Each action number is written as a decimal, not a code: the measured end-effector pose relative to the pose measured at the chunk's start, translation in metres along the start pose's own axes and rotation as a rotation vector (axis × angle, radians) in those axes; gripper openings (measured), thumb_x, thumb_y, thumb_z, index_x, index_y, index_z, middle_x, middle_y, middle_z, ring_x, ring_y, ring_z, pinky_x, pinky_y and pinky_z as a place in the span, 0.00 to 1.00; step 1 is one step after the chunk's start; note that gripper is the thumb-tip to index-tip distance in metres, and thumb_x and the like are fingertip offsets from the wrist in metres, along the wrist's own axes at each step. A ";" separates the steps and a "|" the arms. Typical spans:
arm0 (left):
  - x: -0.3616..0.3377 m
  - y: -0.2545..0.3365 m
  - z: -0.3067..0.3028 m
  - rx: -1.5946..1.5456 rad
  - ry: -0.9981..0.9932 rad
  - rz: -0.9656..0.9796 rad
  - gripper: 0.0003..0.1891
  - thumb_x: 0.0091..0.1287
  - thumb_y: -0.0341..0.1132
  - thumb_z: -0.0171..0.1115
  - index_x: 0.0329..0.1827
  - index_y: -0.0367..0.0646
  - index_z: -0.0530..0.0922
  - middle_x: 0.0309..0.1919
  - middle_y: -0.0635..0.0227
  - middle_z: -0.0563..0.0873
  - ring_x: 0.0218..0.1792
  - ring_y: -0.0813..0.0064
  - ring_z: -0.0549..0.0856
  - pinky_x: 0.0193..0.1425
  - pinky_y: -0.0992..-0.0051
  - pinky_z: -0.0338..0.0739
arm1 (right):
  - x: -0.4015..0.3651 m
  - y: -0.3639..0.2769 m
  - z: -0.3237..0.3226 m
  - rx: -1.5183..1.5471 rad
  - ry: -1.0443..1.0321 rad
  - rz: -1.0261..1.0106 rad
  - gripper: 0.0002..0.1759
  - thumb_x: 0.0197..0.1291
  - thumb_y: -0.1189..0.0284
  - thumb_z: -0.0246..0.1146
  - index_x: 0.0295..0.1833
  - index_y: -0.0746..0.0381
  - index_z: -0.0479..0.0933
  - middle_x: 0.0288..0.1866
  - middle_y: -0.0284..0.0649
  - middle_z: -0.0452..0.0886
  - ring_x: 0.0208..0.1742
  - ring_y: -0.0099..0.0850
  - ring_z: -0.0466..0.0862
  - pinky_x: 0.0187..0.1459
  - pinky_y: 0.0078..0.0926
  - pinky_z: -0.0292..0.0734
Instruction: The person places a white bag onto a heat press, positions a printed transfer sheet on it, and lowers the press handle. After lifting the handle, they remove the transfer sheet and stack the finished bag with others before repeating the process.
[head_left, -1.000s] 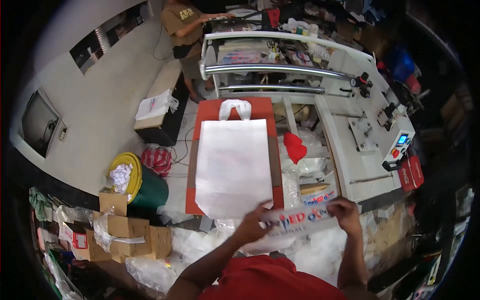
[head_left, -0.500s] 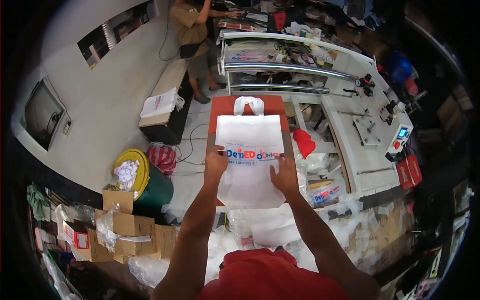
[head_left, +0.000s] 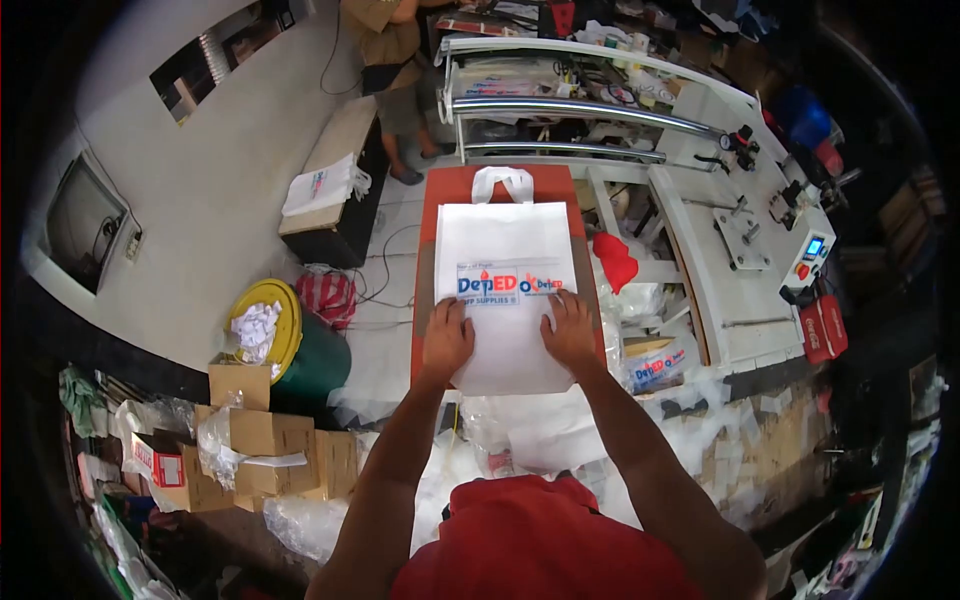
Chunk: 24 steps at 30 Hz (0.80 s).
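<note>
A white tote bag (head_left: pixel 505 232) lies flat on the red-orange board (head_left: pixel 446 188), its handles (head_left: pixel 502 184) pointing away from me. Blue and red lettering (head_left: pixel 487 285) reading "DepED" and "OK DepED" is printed across its middle. My left hand (head_left: pixel 448 342) rests at the bag's left edge, fingers spread flat just below the print. On the opposite side, my right hand (head_left: pixel 571 332) lies on the bag with its fingers stretched out, the tips touching near the smaller logo. Both palms face down, and neither hand grips anything.
Beyond the board stands a white machine with metal rollers (head_left: pixel 590 108) and a control box (head_left: pixel 808 258). A red cloth (head_left: pixel 615 262) hangs right of the board. At left are a green bin (head_left: pixel 318 350), cardboard boxes (head_left: pixel 272 440) and a bench (head_left: pixel 325 215) with more bags. Another person (head_left: pixel 390 60) stands behind.
Both hands have slid toward me along the bag, from beside the print to just below it, and their fingers now lie flatter. My view has tilted down slightly.
</note>
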<state>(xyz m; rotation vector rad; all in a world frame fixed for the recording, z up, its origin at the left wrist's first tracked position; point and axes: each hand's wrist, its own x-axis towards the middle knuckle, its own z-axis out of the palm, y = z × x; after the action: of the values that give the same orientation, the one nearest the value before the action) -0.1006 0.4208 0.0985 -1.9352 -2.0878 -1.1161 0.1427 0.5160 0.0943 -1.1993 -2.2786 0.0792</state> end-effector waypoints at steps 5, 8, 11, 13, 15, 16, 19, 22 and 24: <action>0.001 0.000 0.000 0.017 -0.010 -0.017 0.21 0.62 0.31 0.60 0.58 0.33 0.75 0.58 0.50 0.76 0.59 0.49 0.75 0.65 0.58 0.71 | 0.002 -0.003 -0.004 -0.003 -0.089 0.060 0.26 0.62 0.62 0.59 0.64 0.61 0.73 0.69 0.42 0.68 0.71 0.44 0.64 0.66 0.47 0.63; 0.001 0.001 0.001 0.013 -0.024 -0.045 0.22 0.62 0.32 0.59 0.59 0.33 0.75 0.59 0.50 0.75 0.60 0.49 0.74 0.66 0.58 0.71 | 0.001 -0.004 -0.003 -0.018 -0.099 0.064 0.27 0.63 0.62 0.58 0.65 0.61 0.72 0.70 0.41 0.67 0.71 0.44 0.64 0.67 0.48 0.62; 0.000 -0.001 0.004 0.044 -0.020 -0.043 0.23 0.63 0.33 0.59 0.60 0.32 0.74 0.60 0.50 0.75 0.61 0.50 0.74 0.67 0.59 0.71 | 0.003 -0.003 -0.003 -0.022 -0.101 0.059 0.27 0.63 0.62 0.58 0.66 0.60 0.72 0.70 0.41 0.67 0.71 0.44 0.64 0.67 0.48 0.62; 0.000 -0.002 0.005 0.056 -0.024 -0.045 0.23 0.63 0.33 0.59 0.61 0.31 0.74 0.61 0.50 0.75 0.62 0.50 0.74 0.67 0.59 0.71 | 0.002 -0.002 -0.003 -0.013 -0.090 0.050 0.27 0.62 0.62 0.59 0.66 0.60 0.72 0.70 0.41 0.68 0.71 0.45 0.64 0.67 0.48 0.62; -0.001 -0.002 0.006 0.067 -0.026 -0.047 0.23 0.63 0.33 0.59 0.61 0.30 0.73 0.61 0.50 0.74 0.62 0.50 0.73 0.67 0.59 0.70 | 0.001 -0.002 -0.003 -0.011 -0.066 0.026 0.26 0.62 0.63 0.59 0.65 0.60 0.73 0.69 0.42 0.69 0.70 0.46 0.65 0.66 0.49 0.62; -0.001 -0.001 0.005 0.070 -0.028 -0.053 0.24 0.63 0.33 0.59 0.61 0.29 0.73 0.61 0.50 0.74 0.62 0.50 0.73 0.67 0.59 0.70 | 0.002 -0.001 -0.003 -0.013 -0.061 0.024 0.26 0.62 0.63 0.59 0.65 0.60 0.73 0.69 0.42 0.69 0.70 0.46 0.65 0.66 0.49 0.62; -0.001 0.000 0.005 0.076 -0.032 -0.051 0.24 0.63 0.33 0.59 0.61 0.28 0.73 0.62 0.49 0.73 0.62 0.50 0.73 0.68 0.59 0.70 | 0.001 -0.001 -0.003 -0.007 -0.048 0.010 0.26 0.62 0.63 0.59 0.65 0.60 0.74 0.69 0.42 0.69 0.69 0.47 0.65 0.66 0.50 0.63; -0.001 -0.001 0.005 0.062 -0.022 -0.046 0.24 0.63 0.33 0.58 0.61 0.28 0.72 0.63 0.48 0.73 0.63 0.49 0.72 0.68 0.59 0.69 | 0.001 -0.003 -0.004 -0.009 -0.060 0.021 0.27 0.61 0.63 0.59 0.65 0.60 0.74 0.69 0.42 0.69 0.69 0.47 0.65 0.66 0.50 0.63; 0.000 -0.001 0.005 0.042 -0.014 -0.046 0.24 0.63 0.33 0.58 0.61 0.28 0.72 0.63 0.47 0.73 0.63 0.48 0.72 0.68 0.58 0.69 | 0.002 -0.004 -0.007 -0.005 -0.077 0.040 0.27 0.61 0.63 0.59 0.65 0.61 0.73 0.70 0.42 0.68 0.70 0.46 0.64 0.66 0.50 0.63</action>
<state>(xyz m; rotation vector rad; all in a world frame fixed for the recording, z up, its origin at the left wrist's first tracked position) -0.0994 0.4237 0.0938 -1.8907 -2.1554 -1.0617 0.1423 0.5136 0.1024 -1.2651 -2.3223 0.1373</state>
